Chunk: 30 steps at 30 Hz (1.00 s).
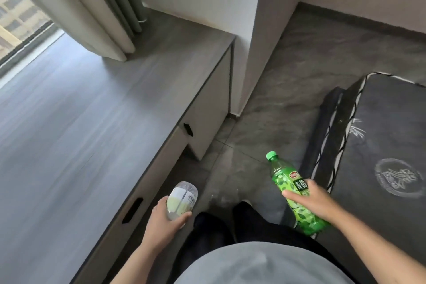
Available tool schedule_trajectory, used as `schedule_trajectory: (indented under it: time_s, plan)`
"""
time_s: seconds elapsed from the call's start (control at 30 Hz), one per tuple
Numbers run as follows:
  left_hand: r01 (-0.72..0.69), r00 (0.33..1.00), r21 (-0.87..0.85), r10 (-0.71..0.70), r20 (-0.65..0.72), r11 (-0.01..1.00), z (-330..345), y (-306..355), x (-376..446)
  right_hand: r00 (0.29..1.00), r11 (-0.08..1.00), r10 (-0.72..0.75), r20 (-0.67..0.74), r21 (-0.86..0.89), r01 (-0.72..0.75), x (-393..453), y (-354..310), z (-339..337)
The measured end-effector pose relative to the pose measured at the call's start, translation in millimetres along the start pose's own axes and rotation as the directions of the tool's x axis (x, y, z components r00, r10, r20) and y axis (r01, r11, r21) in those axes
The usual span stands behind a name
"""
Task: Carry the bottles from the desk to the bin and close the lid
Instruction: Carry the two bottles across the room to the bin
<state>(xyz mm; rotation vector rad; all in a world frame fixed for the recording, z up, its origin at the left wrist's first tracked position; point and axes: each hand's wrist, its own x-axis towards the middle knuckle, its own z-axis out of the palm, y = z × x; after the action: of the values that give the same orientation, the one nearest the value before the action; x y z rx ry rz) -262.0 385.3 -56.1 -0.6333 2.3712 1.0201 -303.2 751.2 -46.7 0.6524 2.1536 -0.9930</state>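
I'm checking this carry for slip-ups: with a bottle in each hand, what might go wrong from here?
1. The left hand grips the clear bottle only near one end, so it may slip.
2. Both hands are full, the right hand holding the green bottle, so closing a lid could be awkward.
3. No bin is in view.

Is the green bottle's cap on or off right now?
On. The green bottle, held in the right hand, shows its green cap seated on the neck.

The green bottle [295,193] is glossy translucent plastic with a printed film label. The clear bottle [183,200] is plastic with a white label. The table [80,122] top shows matt grey wood grain. The floor [322,53] looks like smooth, faintly glossy grey tile.
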Motion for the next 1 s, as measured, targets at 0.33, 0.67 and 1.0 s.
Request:
schedule_trajectory:
  time_s: [0.33, 0.67, 1.0]
  plan:
    - [0.007, 0.999, 0.186, -0.016, 0.046, 0.983, 18, 22, 25, 0.991, 0.990, 0.090, -0.099, 0.114, -0.078, 15, 43, -27]
    - [-0.024, 0.986, 0.307, -0.029, 0.166, 0.951, 11, 66, 91, 0.928, 0.933, 0.349, -0.130, 0.146, -0.330, 8, 72, -29]
    - [-0.211, 0.957, 0.413, 0.100, 0.274, 0.886, 48, 176, 153, 0.867, 0.850, 0.496, -0.056, 0.238, -0.471, -15, 117, -47]
